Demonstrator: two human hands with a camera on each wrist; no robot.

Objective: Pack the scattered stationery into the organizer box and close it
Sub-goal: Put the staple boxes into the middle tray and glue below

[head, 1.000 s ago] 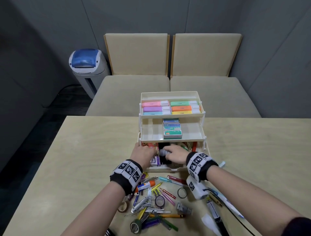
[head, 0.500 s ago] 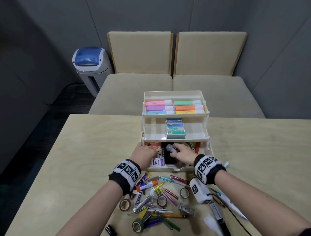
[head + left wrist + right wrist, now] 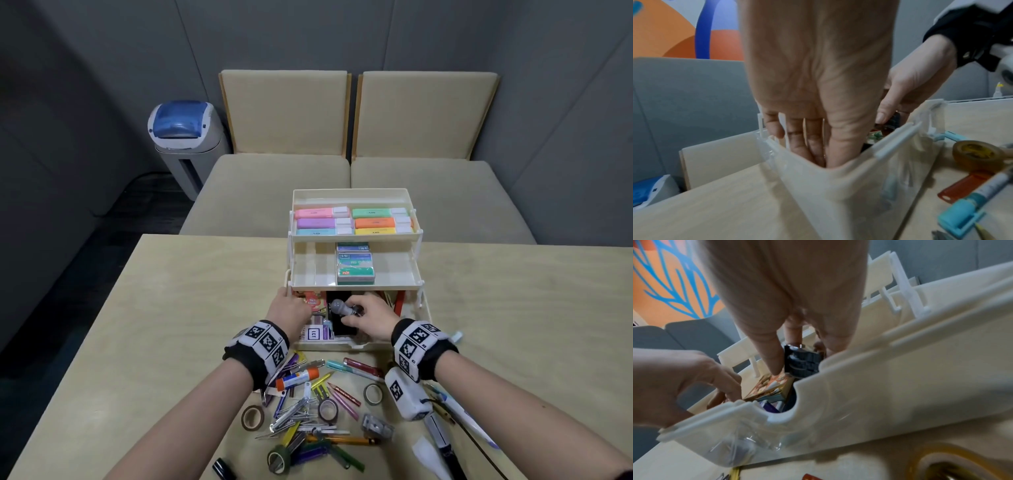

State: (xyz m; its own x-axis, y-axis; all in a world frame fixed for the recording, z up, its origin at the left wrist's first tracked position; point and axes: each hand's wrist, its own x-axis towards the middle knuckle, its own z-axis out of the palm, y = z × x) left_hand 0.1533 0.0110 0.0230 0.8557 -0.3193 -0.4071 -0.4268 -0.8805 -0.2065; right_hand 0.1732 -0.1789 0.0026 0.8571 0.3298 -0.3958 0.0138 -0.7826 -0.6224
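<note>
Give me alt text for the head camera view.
Both hands reach into the bottom compartment of an open tiered organizer box; the right hand grips a grey-knobbed stamp, the left hand rests inside. Pens, clips and tape rolls lie scattered on the table.

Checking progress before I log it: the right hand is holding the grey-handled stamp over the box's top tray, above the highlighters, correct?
Not quite. The right hand holds the grey-handled stamp in the organizer box's bottom compartment, below both trays, as the head view shows. The highlighters lie untouched in the top tray.
</note>
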